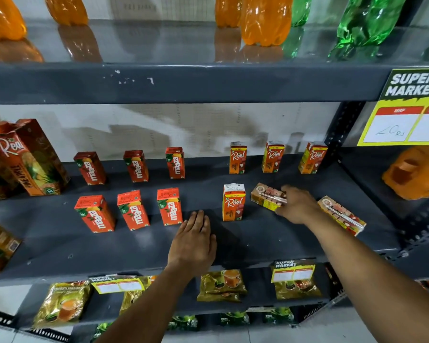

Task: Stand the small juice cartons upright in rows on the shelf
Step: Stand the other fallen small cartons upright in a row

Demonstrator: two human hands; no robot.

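here right hand grip holds toppled carton; left hand flat, fingers spread.

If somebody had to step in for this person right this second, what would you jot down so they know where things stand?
Left hand: flat on the shelf, holding nothing.
Right hand: gripping a Real carton that lies on its side, straw facing up.
Done: six Maaza cartons upright in two rows of three, for example the front one. Three Real cartons upright at the back, for example the middle one, and one upright in front.
Left: stand up the gripped carton beside the front Real one, then the other fallen carton lying further right.
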